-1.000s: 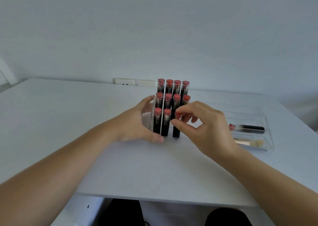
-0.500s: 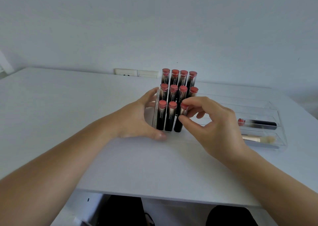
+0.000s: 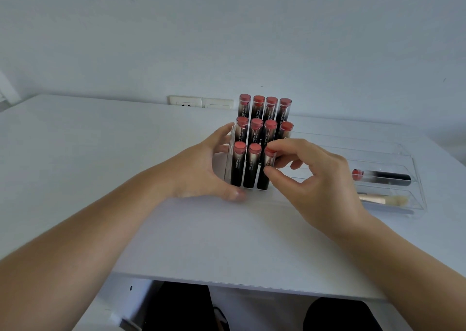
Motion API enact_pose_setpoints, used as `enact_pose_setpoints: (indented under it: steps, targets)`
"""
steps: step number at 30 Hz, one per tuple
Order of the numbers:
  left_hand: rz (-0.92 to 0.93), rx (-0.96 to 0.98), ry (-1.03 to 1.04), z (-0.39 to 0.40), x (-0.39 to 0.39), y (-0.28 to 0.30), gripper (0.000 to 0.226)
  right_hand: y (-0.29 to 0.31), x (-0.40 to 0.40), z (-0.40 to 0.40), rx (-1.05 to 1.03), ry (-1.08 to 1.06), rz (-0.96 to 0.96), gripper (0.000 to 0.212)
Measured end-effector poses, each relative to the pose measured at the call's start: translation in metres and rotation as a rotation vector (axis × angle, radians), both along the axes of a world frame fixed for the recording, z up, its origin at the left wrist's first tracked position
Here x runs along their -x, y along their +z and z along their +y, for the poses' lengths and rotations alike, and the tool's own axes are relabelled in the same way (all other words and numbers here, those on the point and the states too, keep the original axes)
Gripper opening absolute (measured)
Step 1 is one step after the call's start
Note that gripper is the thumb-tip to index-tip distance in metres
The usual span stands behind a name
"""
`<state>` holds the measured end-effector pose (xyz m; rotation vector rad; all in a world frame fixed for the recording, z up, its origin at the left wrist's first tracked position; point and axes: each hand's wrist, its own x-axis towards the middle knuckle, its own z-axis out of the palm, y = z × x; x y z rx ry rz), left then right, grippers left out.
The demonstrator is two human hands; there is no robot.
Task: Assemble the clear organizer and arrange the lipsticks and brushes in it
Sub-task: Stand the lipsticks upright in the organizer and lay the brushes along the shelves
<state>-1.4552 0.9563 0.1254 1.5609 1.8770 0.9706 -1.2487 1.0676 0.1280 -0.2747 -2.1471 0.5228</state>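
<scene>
Upright lipsticks (image 3: 262, 139) crowd the organizer (image 3: 228, 164); table (image 3: 88, 154) leftward open

We record a white table (image 3: 126, 179) filling most of the view, its near edge running across the lower part. Behind it stands a plain pale wall (image 3: 227, 28). On that wall, just above the table's far edge, we note a white double socket plate (image 3: 201, 102); its left half shows dark outlet holes. At the far left edge we see a white strip (image 3: 6, 88) slanting against the wall; what it is we cannot tell. Below the table's near edge lie dark shapes (image 3: 181, 305), indistinct.
</scene>
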Motion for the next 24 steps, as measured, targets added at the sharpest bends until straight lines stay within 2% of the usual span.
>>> enact_pose_setpoints:
  steps: [24]
  targets:
    - [-0.001, -0.008, -0.003, -0.0010, -0.0010, -0.0007, 0.128, 0.0016, -0.0017, -0.0030, -0.001, -0.027, -0.033, 0.031]
